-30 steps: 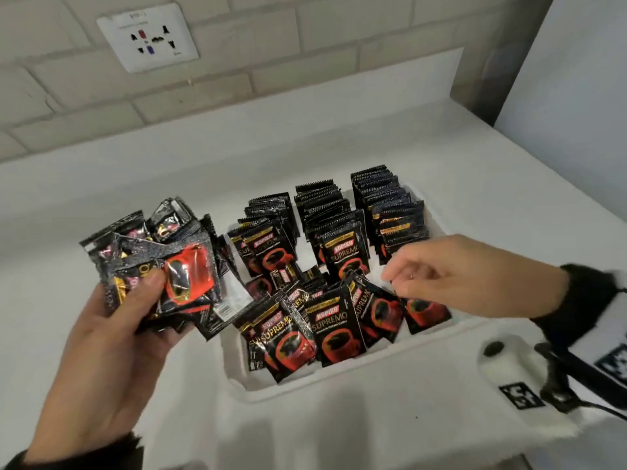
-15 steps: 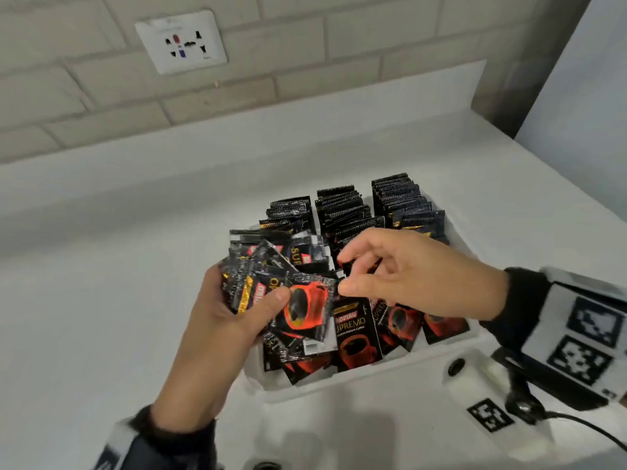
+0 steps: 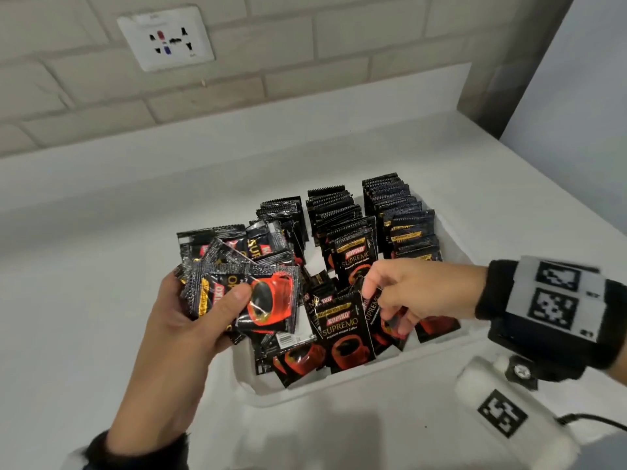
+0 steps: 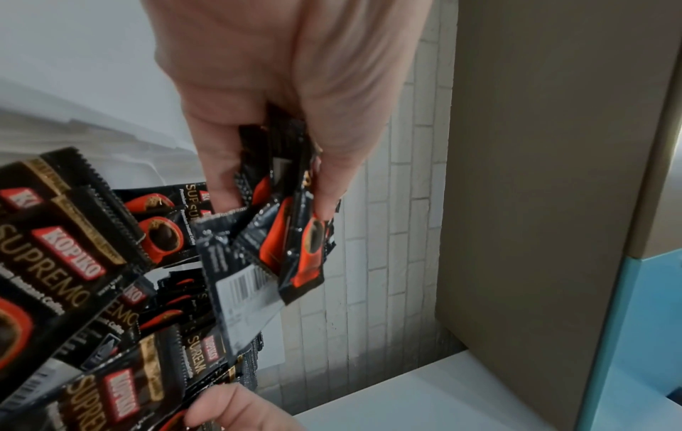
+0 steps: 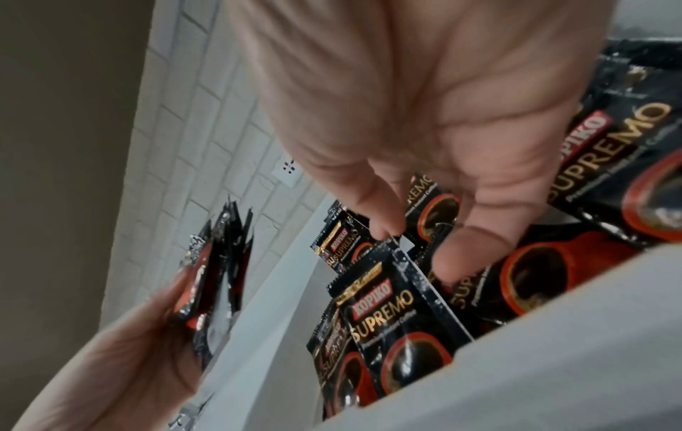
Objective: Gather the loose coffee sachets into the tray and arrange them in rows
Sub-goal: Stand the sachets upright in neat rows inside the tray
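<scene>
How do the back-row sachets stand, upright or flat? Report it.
Upright. The back rows stand on edge in the tray, serrated tops up; the front sachets lean loosely.

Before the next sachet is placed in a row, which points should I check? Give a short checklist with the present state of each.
1. Left hand grips the bundle of sachets firmly: ok.
2. Right hand has hold of one sachet: cannot tell.
3. Back rows stand upright: ok.
4. Front sachets are in rows: not ok, they lean loosely.
5. Tray sits flat on the counter: ok.
</scene>
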